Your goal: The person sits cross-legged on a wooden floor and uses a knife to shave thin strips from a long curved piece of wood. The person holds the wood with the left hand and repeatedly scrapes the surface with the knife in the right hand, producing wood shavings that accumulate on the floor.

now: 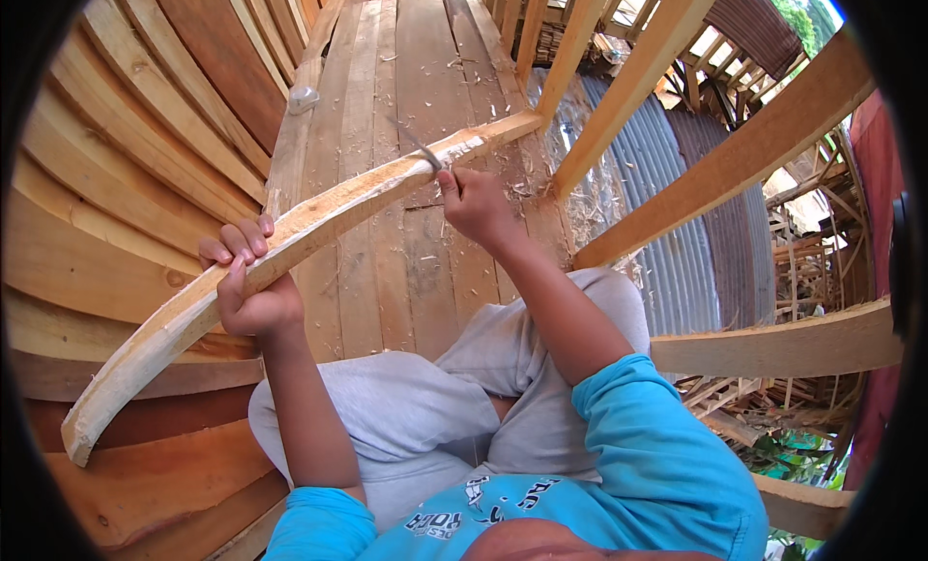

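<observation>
Plainly one beam, one knife. Left hand: fingers wrapped round beam. Right hand: fingers curled tight on knife, blade across beam.

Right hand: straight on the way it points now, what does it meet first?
Most likely the long wooden piece, just ahead of the right hand, where its blade meets the wood; depth is unclear, so the hand may already touch it.

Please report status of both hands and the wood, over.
Left hand gripping long wooden piece. Right hand holding thin blade over it. Wood shavings scattered on floorboards.
</observation>
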`<state>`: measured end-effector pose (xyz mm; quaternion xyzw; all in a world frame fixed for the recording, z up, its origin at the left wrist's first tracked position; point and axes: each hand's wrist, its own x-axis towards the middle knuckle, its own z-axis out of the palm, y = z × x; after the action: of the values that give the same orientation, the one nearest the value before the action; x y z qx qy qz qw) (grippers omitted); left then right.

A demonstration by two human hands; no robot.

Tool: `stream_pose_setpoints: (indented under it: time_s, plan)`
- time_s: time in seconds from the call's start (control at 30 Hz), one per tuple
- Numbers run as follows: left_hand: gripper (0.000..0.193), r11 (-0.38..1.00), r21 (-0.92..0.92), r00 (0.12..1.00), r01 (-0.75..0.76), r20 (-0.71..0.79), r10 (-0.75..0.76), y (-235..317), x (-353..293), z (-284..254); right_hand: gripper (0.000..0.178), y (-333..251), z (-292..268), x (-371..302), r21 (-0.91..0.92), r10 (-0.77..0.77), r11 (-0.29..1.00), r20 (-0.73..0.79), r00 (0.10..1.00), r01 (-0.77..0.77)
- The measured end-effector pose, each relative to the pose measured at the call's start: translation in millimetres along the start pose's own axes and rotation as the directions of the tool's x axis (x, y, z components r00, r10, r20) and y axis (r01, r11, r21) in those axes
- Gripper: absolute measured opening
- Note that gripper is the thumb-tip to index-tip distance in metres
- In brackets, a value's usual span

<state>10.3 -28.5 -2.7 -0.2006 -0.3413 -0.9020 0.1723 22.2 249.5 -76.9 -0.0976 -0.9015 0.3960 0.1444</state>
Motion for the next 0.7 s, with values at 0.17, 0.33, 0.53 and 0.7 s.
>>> stream_pose_setpoints:
  time_s: [0.17,0.33,0.53,0.7]
  plan:
    - [0.022,0.996,0.065,0.969,-0.061,-0.237,0.075,-13,-15,23,0.042,28,-2,13,-0.06,-0.064,0.996,-0.063,0.996,0.06]
    - [0.027,0.869,-0.157,0.696,0.469,-0.54,-0.473,-37,-55,46,0.037,23,-9,21,-0.05,-0.006,0.999,0.069,0.998,0.009]
    - [0.034,0.341,-0.47,0.515,0.814,0.314,-0.798,9,-56,91,0.039,27,-14,25,-0.019,0.04,0.999,0.136,0.99,-0.038]
    - [0.061,0.623,-0.521,0.641,0.583,0.767,0.042,42,-39,91,0.042,30,-9,30,0.013,-0.019,1.0,0.149,0.989,0.017]
